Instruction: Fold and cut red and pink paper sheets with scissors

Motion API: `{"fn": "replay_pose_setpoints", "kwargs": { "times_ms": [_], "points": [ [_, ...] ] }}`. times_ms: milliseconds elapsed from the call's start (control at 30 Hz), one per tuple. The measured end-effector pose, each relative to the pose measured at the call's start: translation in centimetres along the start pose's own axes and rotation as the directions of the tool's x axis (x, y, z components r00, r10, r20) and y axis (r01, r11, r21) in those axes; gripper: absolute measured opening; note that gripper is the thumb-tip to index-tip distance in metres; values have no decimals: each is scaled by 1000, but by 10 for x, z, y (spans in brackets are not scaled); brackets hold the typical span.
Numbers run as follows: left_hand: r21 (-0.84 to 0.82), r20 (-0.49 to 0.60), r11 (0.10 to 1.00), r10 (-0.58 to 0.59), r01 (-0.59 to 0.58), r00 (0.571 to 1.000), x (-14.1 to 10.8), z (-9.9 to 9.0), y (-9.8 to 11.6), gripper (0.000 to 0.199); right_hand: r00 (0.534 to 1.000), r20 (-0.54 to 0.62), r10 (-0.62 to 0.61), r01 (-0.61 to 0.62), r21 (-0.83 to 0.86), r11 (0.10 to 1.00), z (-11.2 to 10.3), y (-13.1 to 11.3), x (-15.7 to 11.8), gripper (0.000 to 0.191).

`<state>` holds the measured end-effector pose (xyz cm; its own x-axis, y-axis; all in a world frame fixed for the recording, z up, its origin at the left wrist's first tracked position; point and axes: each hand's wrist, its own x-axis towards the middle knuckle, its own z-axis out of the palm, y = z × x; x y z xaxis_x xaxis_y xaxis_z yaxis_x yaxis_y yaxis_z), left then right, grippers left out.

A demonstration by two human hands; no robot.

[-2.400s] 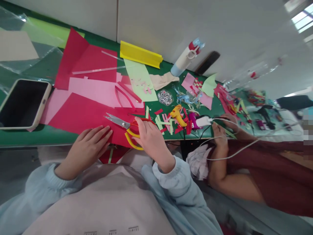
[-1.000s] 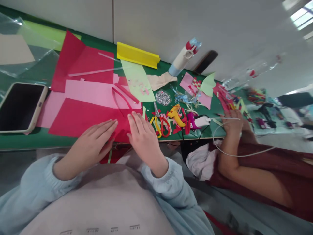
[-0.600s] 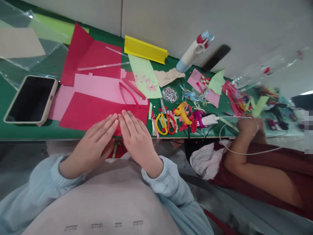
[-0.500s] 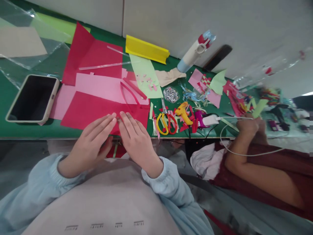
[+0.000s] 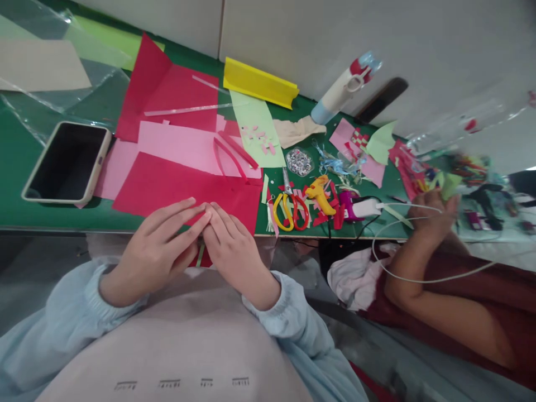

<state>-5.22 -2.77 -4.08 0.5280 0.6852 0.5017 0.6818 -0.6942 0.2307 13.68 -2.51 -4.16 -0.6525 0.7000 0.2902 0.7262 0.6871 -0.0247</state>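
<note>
The left hand (image 5: 161, 240) and right hand (image 5: 234, 251) meet at the fingertips by the near edge of the green desk (image 5: 12, 167), just at the red paper sheet (image 5: 188, 184) lying there. Fingers hide each grip's inside; I can't tell whether either holds anything. Scissors (image 5: 288, 191) lie right of the sheet, near a yellow glue gun (image 5: 321, 195).

In front of you is a big, plain grey wall (image 5: 285, 33) with one thin dark line (image 5: 221, 28) going down it. Your long green table (image 5: 12, 176) sits by the wall, and the floor (image 5: 37, 259) under it is grey and dim. The light around you is soft.
</note>
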Motion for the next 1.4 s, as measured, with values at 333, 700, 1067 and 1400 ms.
{"fn": "replay_pose_setpoints", "kwargs": {
  "times_ms": [333,700,1067,1400],
  "points": [
    [122,25,990,-68,64,997,-6,2,6,64,999,41,-12,11,33,999,-3,-5,-1,37],
    [-18,170,999,29,-27,985,-36,14,-5,57,975,194,-110,29,377,926,6,-11,-15,23],
    [-116,361,989,-49,97,931,-62,35,-7,44,918,397,-22,-208,528,823,8,-10,-29,21],
    [174,243,974,-186,146,952,-58,2,-26,25,930,237,281,-328,195,924,11,6,-21,23]
  ]
}}
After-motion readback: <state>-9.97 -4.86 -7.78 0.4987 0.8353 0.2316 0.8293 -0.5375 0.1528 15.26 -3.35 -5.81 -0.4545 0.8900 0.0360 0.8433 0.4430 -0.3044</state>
